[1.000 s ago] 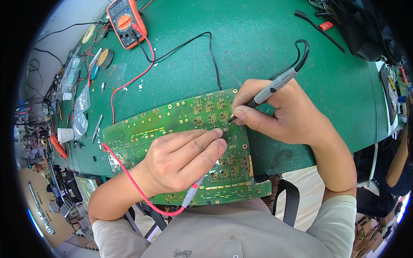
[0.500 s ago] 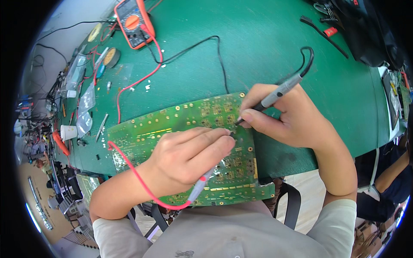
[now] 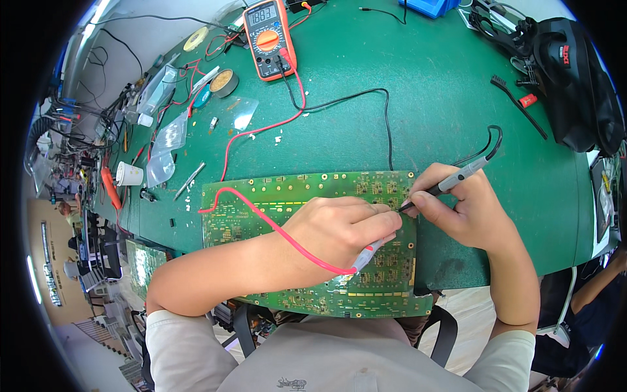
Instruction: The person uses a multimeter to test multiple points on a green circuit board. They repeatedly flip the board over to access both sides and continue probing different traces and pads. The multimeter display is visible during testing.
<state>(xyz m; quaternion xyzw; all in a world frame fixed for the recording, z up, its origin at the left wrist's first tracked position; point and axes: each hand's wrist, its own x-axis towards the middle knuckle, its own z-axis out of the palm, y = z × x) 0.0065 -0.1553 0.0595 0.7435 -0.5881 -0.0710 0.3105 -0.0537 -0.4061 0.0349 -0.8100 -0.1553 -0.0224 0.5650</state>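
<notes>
A large green circuit board (image 3: pixel 261 212) lies at the near edge of the table, partly over my lap. My left hand (image 3: pixel 346 228) rests above its right half, closed round a grey test probe with a red lead (image 3: pixel 367 258); its tip is hidden under the fingers. My right hand (image 3: pixel 457 206) pinches a grey-and-black test probe (image 3: pixel 460 176) with a black lead. That probe's dark tip points down at the board's right part, close to my left fingertips. Both leads run to an orange multimeter (image 3: pixel 268 40) at the far side, its display lit.
A black brush (image 3: pixel 519 108) and a black bag (image 3: pixel 575 85) lie at the far right. Toward the left are a tweezer-like metal tool (image 3: pixel 189 181), a white cup (image 3: pixel 129 174), clear plastic bags (image 3: pixel 168 140) and a round tin (image 3: pixel 224 83). Another person's arm (image 3: pixel 597 284) shows at the right edge.
The view has shifted, so the table's things sit lower and further right, and the multimeter's display now shows. My left and right fingertips are closer together at the black probe's tip.
</notes>
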